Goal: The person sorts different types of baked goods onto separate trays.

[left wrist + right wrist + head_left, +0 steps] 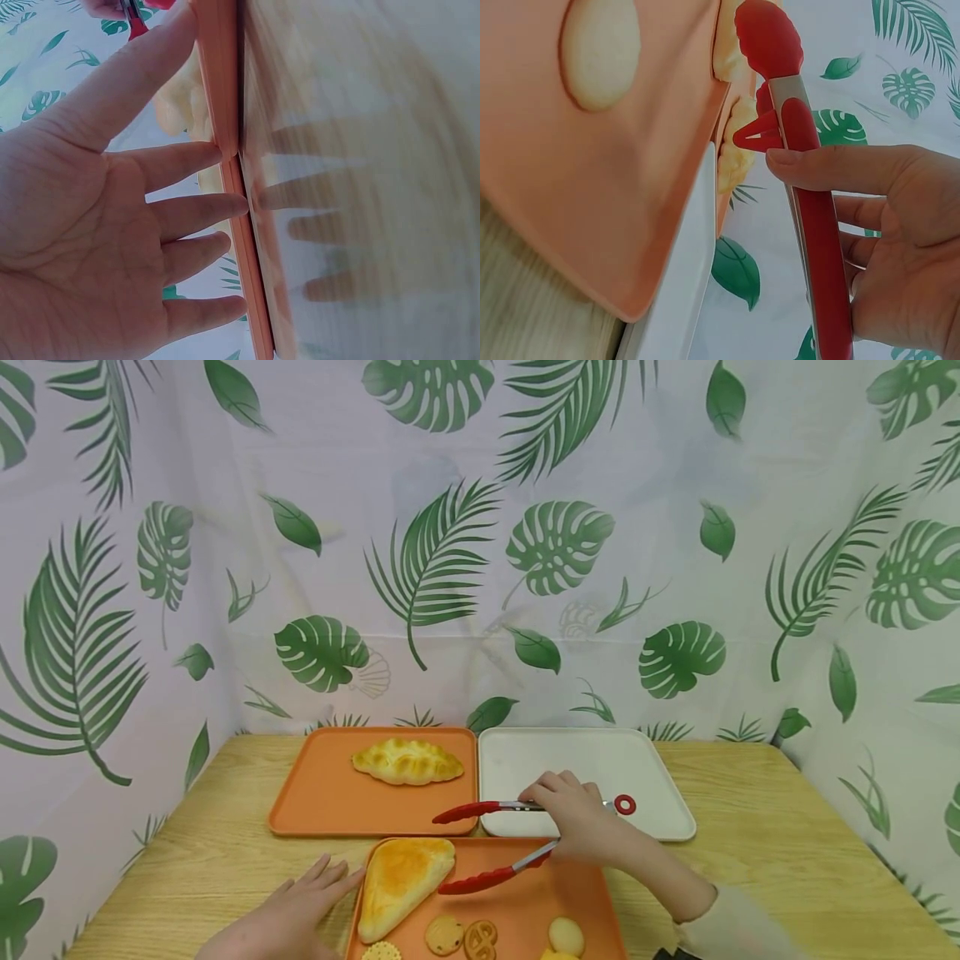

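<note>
My right hand [585,827] grips a pair of red-and-silver food tongs [817,247] above the near orange tray [581,893]. The tongs' red tips are spread apart and point left, with nothing between them. A golden triangular bread [401,885] lies at that tray's left side, close to the lower tip. My left hand [285,914] is beside the tray's left edge with its fingers extended. In the left wrist view, fingertips of this left hand [90,232] reach the orange rim. A round cookie [445,935], a pretzel-shaped cookie [480,939] and an egg-shaped piece [566,937] lie nearer the front.
Behind stands another orange tray [322,785] bearing a braided bread [408,764]. A white tray [577,760] adjoins it on the right, partly covered by my right hand. Wooden tabletop [757,827] extends on both sides, and a leaf-patterned cloth [465,602] hangs behind.
</note>
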The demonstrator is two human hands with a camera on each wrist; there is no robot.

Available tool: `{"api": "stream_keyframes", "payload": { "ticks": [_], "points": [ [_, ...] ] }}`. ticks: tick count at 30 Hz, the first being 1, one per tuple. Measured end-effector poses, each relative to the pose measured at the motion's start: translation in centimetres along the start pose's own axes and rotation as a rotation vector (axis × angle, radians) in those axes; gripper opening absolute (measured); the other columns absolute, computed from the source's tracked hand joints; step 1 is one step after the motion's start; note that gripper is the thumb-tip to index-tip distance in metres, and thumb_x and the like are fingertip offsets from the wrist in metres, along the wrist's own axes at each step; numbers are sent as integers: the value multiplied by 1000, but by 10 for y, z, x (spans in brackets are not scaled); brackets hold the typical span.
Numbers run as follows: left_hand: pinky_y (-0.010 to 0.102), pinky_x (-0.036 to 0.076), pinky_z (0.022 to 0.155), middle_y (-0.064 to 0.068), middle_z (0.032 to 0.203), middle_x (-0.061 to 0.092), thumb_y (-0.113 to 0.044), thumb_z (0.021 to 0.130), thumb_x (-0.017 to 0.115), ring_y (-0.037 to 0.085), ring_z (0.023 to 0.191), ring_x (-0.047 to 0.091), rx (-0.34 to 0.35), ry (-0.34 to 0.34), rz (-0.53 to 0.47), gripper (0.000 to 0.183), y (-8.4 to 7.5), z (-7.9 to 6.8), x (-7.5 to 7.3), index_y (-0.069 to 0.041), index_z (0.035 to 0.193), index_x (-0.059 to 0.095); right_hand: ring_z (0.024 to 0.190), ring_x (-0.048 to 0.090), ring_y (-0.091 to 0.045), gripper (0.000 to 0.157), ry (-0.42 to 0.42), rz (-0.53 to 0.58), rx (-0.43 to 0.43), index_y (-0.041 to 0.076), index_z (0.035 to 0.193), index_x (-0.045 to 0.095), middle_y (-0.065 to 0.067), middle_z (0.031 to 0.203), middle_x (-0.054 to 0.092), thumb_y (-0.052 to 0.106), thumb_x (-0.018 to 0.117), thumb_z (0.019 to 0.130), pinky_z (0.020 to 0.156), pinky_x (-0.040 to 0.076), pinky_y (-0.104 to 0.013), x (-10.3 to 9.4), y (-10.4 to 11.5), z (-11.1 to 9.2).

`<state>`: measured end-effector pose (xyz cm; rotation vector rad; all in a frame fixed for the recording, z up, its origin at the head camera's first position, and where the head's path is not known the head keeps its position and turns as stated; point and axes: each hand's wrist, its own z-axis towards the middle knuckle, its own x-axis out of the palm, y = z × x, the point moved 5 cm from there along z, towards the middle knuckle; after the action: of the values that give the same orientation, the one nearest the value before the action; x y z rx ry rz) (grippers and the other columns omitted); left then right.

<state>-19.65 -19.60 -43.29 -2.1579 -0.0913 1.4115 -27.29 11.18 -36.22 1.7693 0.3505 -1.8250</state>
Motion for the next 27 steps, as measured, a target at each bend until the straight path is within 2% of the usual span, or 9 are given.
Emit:
{"api": "stream_keyframes", "payload": {
  "ticks": [13,22,27],
  "points": [
    [75,15,90,22,144,28,-50,61,73,46,134,12,15,1,15,98,0,1,0,-12,141,30,89,39,-13,55,26,-40,11,20,103,59,6,97,51,11,82,53,70,36,-37,13,9,5],
    [73,17,92,22,144,28,-57,59,70,45,134,13,9,-2,8,101,-3,-2,-3,-12,140,31,85,38,-12,48,-17,-33,22,22,94,60,7,90,51,9,82,53,68,35,-36,10,15,2],
    [73,14,92,21,145,27,-56,58,71,44,135,12,-5,4,-7,101,-2,-1,-2,-13,141,30,83,41,-12,46,-48,-45,18,22,92,61,7,87,52,10,82,53,67,36,-36,6,13,0]
  ]
}}
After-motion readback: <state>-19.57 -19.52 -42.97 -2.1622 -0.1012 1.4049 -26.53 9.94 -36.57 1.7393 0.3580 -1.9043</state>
